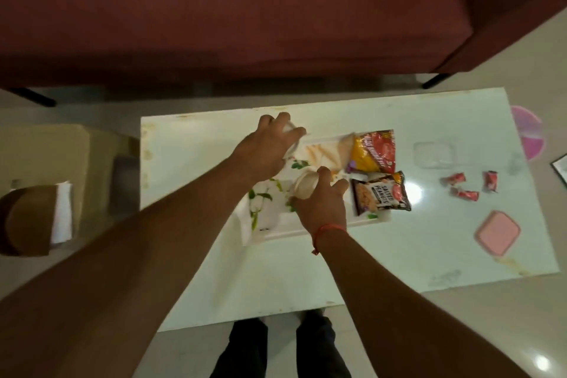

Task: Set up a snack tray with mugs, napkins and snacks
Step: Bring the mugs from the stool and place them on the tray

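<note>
On the glossy white worktop (306, 270) lies a white rectangular tray with a leaf pattern (310, 228). The left hand (270, 144) closes its grip around a white mug (291, 149) at the tray's far left corner. The right hand (322, 205) closes its grip around a second pale mug (303, 186) over the tray's middle. A dark salted peanuts packet (380, 195) and a yellow-red snack packet (372, 152) lie at the tray's right end.
</note>
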{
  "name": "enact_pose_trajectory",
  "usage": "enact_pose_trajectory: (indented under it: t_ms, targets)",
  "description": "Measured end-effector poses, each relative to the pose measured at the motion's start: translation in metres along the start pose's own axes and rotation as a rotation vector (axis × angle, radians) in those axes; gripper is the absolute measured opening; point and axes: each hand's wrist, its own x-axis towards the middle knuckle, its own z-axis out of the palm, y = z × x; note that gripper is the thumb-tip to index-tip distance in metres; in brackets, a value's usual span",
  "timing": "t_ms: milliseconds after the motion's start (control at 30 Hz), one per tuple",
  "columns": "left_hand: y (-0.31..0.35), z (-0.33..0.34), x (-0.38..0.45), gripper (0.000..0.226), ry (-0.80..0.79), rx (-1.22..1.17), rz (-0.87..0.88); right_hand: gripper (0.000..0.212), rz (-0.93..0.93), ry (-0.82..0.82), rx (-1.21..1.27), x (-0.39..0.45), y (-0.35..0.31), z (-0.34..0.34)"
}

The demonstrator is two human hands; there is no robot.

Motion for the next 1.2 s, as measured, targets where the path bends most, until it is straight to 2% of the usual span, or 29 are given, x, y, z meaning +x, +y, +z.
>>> enact_pose_trajectory:
  t_ms: [100, 267, 433, 767, 1200]
  targets:
    - [0.038, 0.026, 0.023, 0.069, -0.044, 0.027, 0.058, 0.076, 0.048, 0.004, 0.052, 0.008, 0.026, -0.008]
    - [0.064, 0.055, 0.046, 0.073, -0.110, 0.036, 0.044, 0.078, 0.042, 0.022, 0.111, 0.019, 0.046, -0.007]
    - [0.067, 0.073, 0.058, 0.077, -0.116, 0.039, 0.058, 0.084, 0.100, 0.027, 0.180, 0.025, 0.052, 0.002]
    - [0.064, 0.074, 0.069, 0.086, -0.128, 0.017, 0.017, 0.081, 0.254, 0.085, 0.241, 0.024, 0.038, 0.012]
    - [0.056, 0.074, 0.065, 0.090, -0.148, 0.043, 0.038, 0.082, 0.264, 0.076, 0.210, 0.022, 0.036, 0.014]
